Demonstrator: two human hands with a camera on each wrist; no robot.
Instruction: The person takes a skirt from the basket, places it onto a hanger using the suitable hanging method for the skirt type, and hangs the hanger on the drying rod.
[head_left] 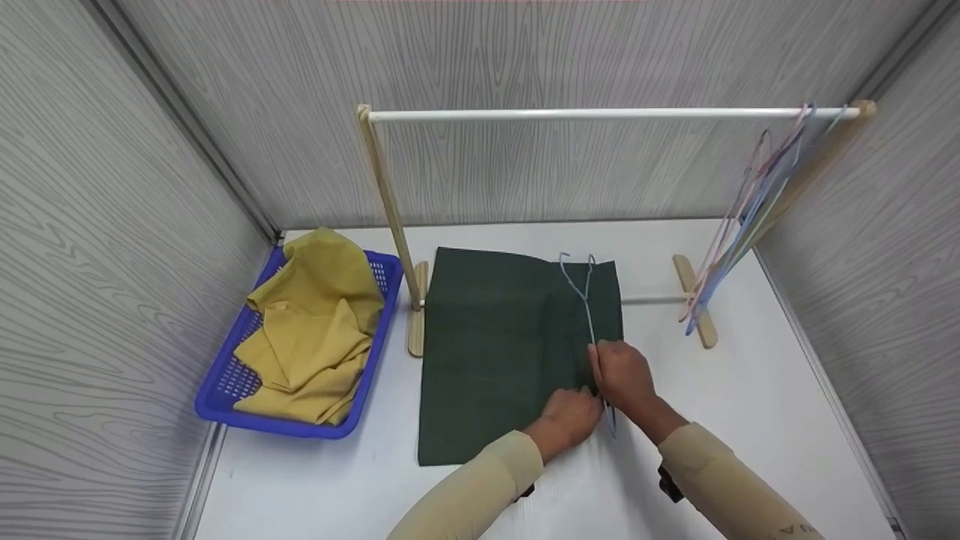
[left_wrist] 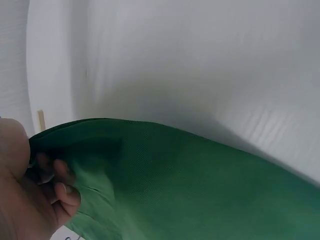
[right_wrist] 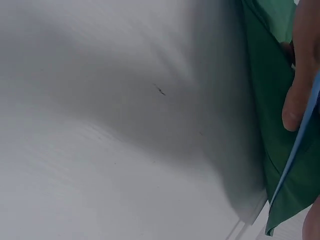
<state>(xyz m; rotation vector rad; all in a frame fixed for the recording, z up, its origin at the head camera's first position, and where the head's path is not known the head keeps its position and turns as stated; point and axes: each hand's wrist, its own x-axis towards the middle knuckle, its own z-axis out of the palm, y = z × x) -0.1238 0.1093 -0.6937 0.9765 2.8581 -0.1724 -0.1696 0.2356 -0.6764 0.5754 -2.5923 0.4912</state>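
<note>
One green cloth (head_left: 491, 337), one rack (head_left: 615, 115), one blue basket (head_left: 300, 428); bunched hangers (head_left: 750, 217) on rack uncountable. Cloth dark, plain, roughly rectangular, spread on worktop (head_left: 315, 487). Left hand's grip: left hand (head_left: 571, 416) pinching cloth edge. Right hand (head_left: 624, 373) grips pale blue hanger (head_left: 589, 313) over cloth's right side.

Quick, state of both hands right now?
Left hand: closed, holding the edge of the green cloth.
Right hand: closed, holding the blue hanger over the cloth.
</note>
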